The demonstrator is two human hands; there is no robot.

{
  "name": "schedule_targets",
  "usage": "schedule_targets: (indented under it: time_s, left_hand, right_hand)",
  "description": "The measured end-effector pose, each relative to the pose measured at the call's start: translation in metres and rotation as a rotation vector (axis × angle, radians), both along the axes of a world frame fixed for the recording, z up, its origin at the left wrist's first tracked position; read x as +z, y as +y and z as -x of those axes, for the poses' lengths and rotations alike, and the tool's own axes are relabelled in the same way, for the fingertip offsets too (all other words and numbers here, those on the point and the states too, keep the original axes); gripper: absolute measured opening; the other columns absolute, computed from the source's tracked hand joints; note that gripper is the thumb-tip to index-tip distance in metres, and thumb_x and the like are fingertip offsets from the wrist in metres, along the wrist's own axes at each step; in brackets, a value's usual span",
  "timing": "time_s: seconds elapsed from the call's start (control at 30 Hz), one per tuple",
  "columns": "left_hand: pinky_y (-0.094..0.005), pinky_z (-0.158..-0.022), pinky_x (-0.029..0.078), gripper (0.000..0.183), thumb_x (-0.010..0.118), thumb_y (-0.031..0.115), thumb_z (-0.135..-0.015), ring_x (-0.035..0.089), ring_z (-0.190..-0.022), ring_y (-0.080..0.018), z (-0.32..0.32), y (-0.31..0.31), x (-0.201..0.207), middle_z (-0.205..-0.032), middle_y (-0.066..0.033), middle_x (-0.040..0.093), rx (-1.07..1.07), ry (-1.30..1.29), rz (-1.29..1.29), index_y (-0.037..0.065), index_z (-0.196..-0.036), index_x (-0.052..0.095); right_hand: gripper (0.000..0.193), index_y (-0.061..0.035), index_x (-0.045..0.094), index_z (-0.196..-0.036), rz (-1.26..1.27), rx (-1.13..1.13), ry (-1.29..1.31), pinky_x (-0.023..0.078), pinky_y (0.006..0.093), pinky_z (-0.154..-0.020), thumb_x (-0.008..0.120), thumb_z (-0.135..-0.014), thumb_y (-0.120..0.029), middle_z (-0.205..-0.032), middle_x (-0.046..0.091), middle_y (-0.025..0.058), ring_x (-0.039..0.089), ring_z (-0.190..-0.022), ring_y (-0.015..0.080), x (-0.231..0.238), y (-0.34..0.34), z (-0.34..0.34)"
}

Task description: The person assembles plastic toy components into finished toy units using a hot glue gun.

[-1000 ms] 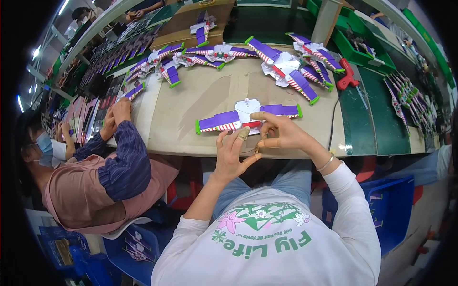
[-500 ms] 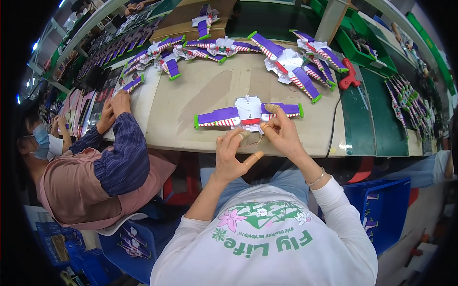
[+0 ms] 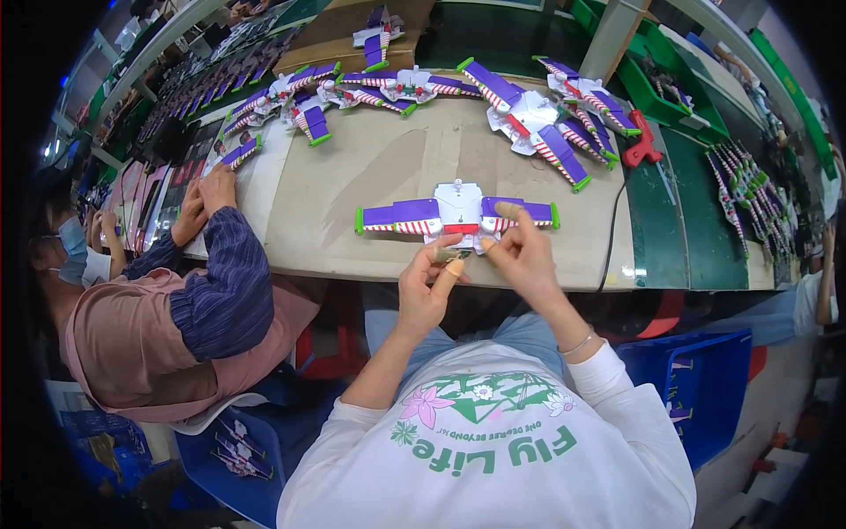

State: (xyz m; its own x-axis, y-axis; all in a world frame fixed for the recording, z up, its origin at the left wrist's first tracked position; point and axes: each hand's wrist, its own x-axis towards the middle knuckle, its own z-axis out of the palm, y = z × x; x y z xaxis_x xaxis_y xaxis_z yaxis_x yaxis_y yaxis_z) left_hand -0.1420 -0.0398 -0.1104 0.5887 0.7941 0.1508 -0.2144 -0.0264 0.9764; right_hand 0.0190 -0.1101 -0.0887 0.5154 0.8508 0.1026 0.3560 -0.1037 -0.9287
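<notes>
The workbench [image 3: 388, 159] carries several purple winged pieces [image 3: 459, 207] and a red gun-shaped tool [image 3: 641, 152].

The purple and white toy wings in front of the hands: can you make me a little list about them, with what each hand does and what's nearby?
Toy: purple, white and red-striped plastic wings with green tips
Place: flat on the beige tabletop
Left hand: seems to pinch a small dark-green piece, too small to name
Right hand: fingers at the right wing
Behind, right: red gun-shaped plastic tool
Neighbour on the left: person in a brownish-pink apron
</notes>
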Motion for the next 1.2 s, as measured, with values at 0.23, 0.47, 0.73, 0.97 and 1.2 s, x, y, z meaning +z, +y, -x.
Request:
schedule_targets:
  time_s: [0.23, 0.47, 0.73, 0.97, 1.2]
  left_hand:
    - [-0.0188, -0.049, 0.041, 0.014, 0.055, 0.010, -0.097, 0.063, -0.064, -0.0084, -0.002, -0.004, -0.018, -0.091, -0.0076, 0.066, -0.078, -0.018, 0.134, 0.000, -0.107, 0.050]
    - [-0.0181, -0.046, 0.040, 0.011, 0.056, 0.009, -0.097, 0.059, -0.060, -0.0066, -0.007, 0.002, -0.014, -0.079, -0.0049, 0.062, -0.071, 0.068, 0.030, 0.002, -0.099, 0.049]
    - [-0.0230, -0.053, 0.049, 0.063, 0.076, -0.001, -0.077, 0.059, -0.062, -0.0081, -0.005, 0.000, -0.016, -0.103, -0.0110, 0.063, 0.149, 0.101, -0.410, -0.001, -0.131, 0.045]
    - [-0.0305, -0.057, 0.050, 0.028, 0.082, 0.009, -0.072, 0.063, -0.071, -0.0202, -0.014, 0.000, -0.033, -0.103, -0.0097, 0.062, 0.404, 0.118, -0.912, 0.001, -0.094, 0.067]
    - [-0.0391, -0.083, 0.044, 0.023, 0.079, 0.007, -0.071, 0.056, -0.098, -0.0298, -0.014, 0.000, -0.014, -0.105, -0.0093, 0.061, 0.495, 0.274, -0.918, 0.002, -0.074, 0.057]
  right_hand:
    - [0.058, 0.0014, 0.053, -0.125, -0.251, -0.022, -0.542, 0.049, 0.0407, -0.071, 0.072, -0.069, -0.003, -0.087, 0.056, 0.0140, 0.061, -0.080, 0.0308, -0.003, -0.001, 0.032]
    - [0.034, -0.0018, 0.063, -0.110, -0.102, 0.378, -0.161, 0.046, 0.0294, -0.060, 0.071, -0.078, -0.010, -0.082, 0.060, 0.0083, 0.055, -0.066, 0.0177, 0.038, 0.000, -0.015]
    - [0.010, 0.0013, 0.066, -0.092, 0.095, 0.637, 0.019, 0.044, 0.0233, -0.063, 0.068, -0.087, -0.008, -0.078, 0.062, 0.0001, 0.055, -0.072, 0.0062, 0.017, 0.018, -0.041]
    - [0.014, 0.0010, 0.065, -0.092, 0.079, 0.615, 0.401, 0.043, 0.0233, -0.059, 0.067, -0.087, -0.012, -0.077, 0.059, -0.0035, 0.051, -0.068, 0.0052, 0.010, 0.013, -0.038]
    - [0.011, 0.0015, 0.065, -0.088, -0.017, 0.326, -0.154, 0.042, 0.0250, -0.057, 0.068, -0.085, -0.008, -0.079, 0.060, 0.0038, 0.053, -0.067, 0.0079, 0.009, 0.019, -0.017]
